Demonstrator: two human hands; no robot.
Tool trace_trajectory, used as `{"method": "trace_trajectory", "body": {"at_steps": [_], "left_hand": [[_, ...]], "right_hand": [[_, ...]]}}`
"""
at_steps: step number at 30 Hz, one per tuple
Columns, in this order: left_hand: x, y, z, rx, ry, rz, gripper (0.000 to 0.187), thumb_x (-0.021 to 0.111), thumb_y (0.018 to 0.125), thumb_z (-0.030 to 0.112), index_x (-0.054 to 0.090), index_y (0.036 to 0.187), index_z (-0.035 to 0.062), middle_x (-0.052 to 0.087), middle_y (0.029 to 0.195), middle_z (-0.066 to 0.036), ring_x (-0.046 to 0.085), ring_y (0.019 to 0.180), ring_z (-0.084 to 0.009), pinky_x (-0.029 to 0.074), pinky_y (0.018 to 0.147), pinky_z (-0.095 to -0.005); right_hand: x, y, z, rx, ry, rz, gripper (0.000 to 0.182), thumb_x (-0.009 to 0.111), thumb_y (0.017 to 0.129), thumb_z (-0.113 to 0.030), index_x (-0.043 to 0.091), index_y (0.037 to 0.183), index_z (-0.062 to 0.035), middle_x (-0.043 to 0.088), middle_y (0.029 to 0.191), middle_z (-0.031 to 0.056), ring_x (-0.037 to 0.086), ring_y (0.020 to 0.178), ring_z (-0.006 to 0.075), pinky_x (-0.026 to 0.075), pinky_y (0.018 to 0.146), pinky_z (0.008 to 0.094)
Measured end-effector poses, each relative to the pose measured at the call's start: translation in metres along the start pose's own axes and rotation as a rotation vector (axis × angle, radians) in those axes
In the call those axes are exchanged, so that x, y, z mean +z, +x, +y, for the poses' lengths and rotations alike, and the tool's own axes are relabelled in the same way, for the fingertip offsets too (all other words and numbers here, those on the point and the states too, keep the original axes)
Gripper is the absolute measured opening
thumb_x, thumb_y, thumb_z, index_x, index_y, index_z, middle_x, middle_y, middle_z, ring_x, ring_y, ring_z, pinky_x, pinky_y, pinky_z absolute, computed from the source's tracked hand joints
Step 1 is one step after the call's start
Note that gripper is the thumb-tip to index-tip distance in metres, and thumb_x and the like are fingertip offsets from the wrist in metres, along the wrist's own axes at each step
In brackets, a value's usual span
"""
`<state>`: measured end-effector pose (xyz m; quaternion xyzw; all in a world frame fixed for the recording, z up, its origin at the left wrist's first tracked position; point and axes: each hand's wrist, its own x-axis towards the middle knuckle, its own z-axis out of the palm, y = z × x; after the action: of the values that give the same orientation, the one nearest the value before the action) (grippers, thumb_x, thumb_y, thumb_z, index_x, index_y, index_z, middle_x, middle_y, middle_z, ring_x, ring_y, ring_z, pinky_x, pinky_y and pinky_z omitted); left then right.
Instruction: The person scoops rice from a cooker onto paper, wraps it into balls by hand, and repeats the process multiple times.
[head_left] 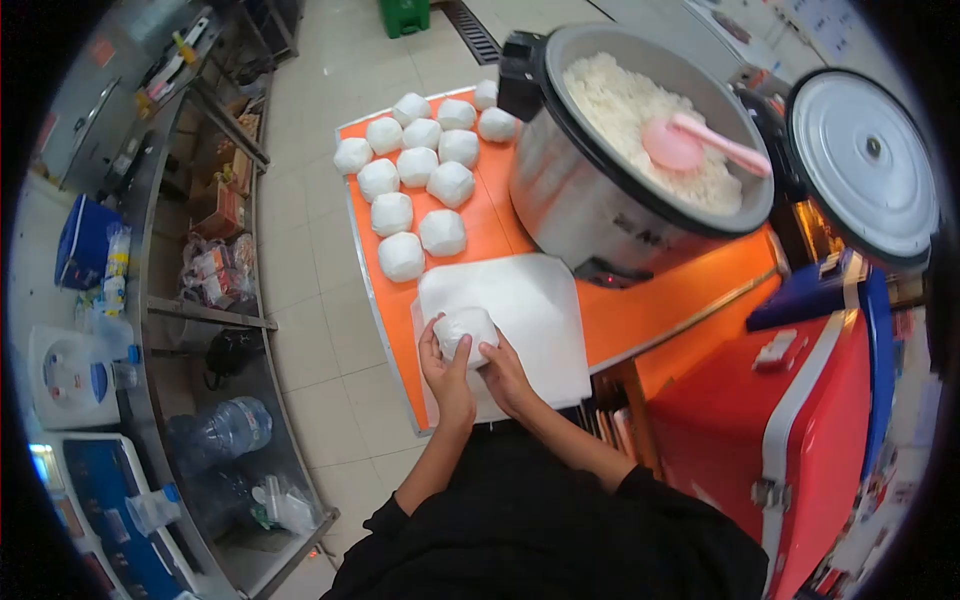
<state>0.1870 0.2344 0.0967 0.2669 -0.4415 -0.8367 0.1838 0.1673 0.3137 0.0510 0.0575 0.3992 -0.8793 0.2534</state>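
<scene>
My left hand (450,388) and my right hand (508,378) are both closed round a white paper-wrapped rice bundle (466,330), one from each side. The bundle is over a stack of white paper sheets (545,310) at the near end of the orange table (640,315). Several more wrapped bundles (419,167) stand in loose rows beyond the paper. To the right of them is a large rice cooker (610,220) with its lid (865,160) swung open. White rice (610,90) fills it, and a pink rice paddle (675,145) lies on top.
On my right stands a red cooler box (750,420) with a blue one (875,360) behind it. Metal shelving (150,250) with a large water bottle (232,430) runs along the left, across a tiled floor (320,300). A green bin (404,17) is at the far end.
</scene>
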Motion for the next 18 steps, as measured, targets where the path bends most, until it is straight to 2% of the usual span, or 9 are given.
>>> {"method": "trace_trajectory", "body": {"at_steps": [3, 5, 7, 8, 9, 11, 12, 16, 18], "left_hand": [[-0.016, 0.032, -0.022, -0.250, -0.358, -0.004, 0.047, 0.053, 0.084, 0.000, 0.032, 0.127, -0.0004, 0.037, 0.133, -0.013, 0.039, 0.122, -0.0249, 0.032, 0.100, -0.0332], [-0.029, 0.041, -0.042, -0.372, -0.648, -0.042, 0.044, 0.053, 0.085, 0.002, 0.034, 0.125, 0.0004, 0.038, 0.133, -0.013, 0.040, 0.121, -0.0253, 0.035, 0.098, -0.0329], [-0.039, 0.035, -0.063, -0.267, -0.068, 0.021, 0.041, 0.050, 0.089, 0.013, 0.035, 0.126, 0.0038, 0.038, 0.133, -0.012, 0.042, 0.120, -0.0244, 0.037, 0.096, -0.0357], [-0.063, 0.033, -0.084, 0.043, 0.533, -0.172, 0.045, 0.050, 0.088, 0.025, 0.038, 0.130, 0.0118, 0.032, 0.138, -0.013, 0.033, 0.127, -0.0283, 0.031, 0.099, -0.0507], [-0.063, 0.023, -0.079, 0.050, 0.539, -0.175, 0.045, 0.050, 0.088, 0.025, 0.038, 0.130, 0.0118, 0.032, 0.138, -0.013, 0.033, 0.127, -0.0283, 0.031, 0.099, -0.0507], [-0.056, 0.006, -0.062, 0.490, 1.834, -0.364, 0.051, 0.054, 0.084, 0.033, 0.041, 0.132, 0.0213, 0.024, 0.143, -0.015, 0.020, 0.133, -0.0336, 0.020, 0.096, -0.0656], [-0.056, 0.008, -0.063, 0.440, 1.781, -0.320, 0.054, 0.056, 0.080, 0.037, 0.043, 0.131, 0.0296, 0.017, 0.145, -0.015, 0.009, 0.135, -0.0372, 0.014, 0.092, -0.0725], [-0.068, 0.026, -0.054, 0.482, 1.816, -0.408, 0.052, 0.056, 0.079, 0.039, 0.044, 0.130, 0.0330, 0.019, 0.145, -0.014, 0.013, 0.134, -0.0375, 0.017, 0.093, -0.0701], [-0.079, 0.037, -0.046, 0.533, 1.765, -0.509, 0.053, 0.058, 0.077, 0.040, 0.045, 0.128, 0.0338, 0.021, 0.145, -0.014, 0.015, 0.134, -0.0380, 0.020, 0.095, -0.0666]], "right_hand": [[-0.008, 0.026, -0.021, 0.124, -0.058, 0.000, 0.052, 0.054, 0.087, -0.018, 0.033, 0.131, -0.0014, 0.046, 0.124, 0.0105, 0.046, 0.112, 0.0172, 0.039, 0.093, 0.0323], [-0.014, 0.063, -0.035, -0.025, -0.442, 0.057, 0.055, 0.060, 0.084, -0.015, 0.034, 0.131, -0.0021, 0.046, 0.122, 0.0111, 0.046, 0.111, 0.0159, 0.041, 0.088, 0.0280], [-0.007, 0.106, -0.045, -0.140, -0.480, 0.247, 0.060, 0.062, 0.083, -0.019, 0.032, 0.131, -0.0008, 0.045, 0.123, 0.0146, 0.046, 0.112, 0.0197, 0.040, 0.091, 0.0304], [-0.002, 0.126, -0.045, -0.216, -0.504, 0.394, 0.059, 0.061, 0.083, -0.020, 0.032, 0.131, -0.0003, 0.044, 0.124, 0.0170, 0.045, 0.114, 0.0232, 0.038, 0.094, 0.0326], [0.003, 0.148, -0.045, -0.307, -0.525, 0.538, 0.059, 0.060, 0.084, -0.021, 0.031, 0.131, 0.0003, 0.043, 0.125, 0.0193, 0.045, 0.115, 0.0266, 0.037, 0.096, 0.0348], [-0.020, 0.203, -0.020, -0.319, -0.590, 0.604, 0.060, 0.059, 0.083, -0.022, 0.031, 0.131, 0.0000, 0.042, 0.126, 0.0208, 0.043, 0.117, 0.0297, 0.034, 0.097, 0.0370], [-0.019, 0.213, -0.019, -0.318, -0.664, 0.674, 0.061, 0.059, 0.083, -0.022, 0.030, 0.131, -0.0004, 0.041, 0.127, 0.0222, 0.041, 0.119, 0.0328, 0.032, 0.099, 0.0393], [-0.036, 0.203, -0.022, -0.472, -0.745, 0.594, 0.055, 0.057, 0.083, -0.022, 0.035, 0.130, -0.0023, 0.038, 0.130, 0.0233, 0.036, 0.122, 0.0356, 0.030, 0.100, 0.0414], [-0.047, 0.131, -0.044, -0.514, -1.089, 0.268, 0.052, 0.056, 0.082, -0.022, 0.039, 0.128, -0.0033, 0.034, 0.135, 0.0193, 0.033, 0.125, 0.0354, 0.028, 0.101, 0.0429]]}}
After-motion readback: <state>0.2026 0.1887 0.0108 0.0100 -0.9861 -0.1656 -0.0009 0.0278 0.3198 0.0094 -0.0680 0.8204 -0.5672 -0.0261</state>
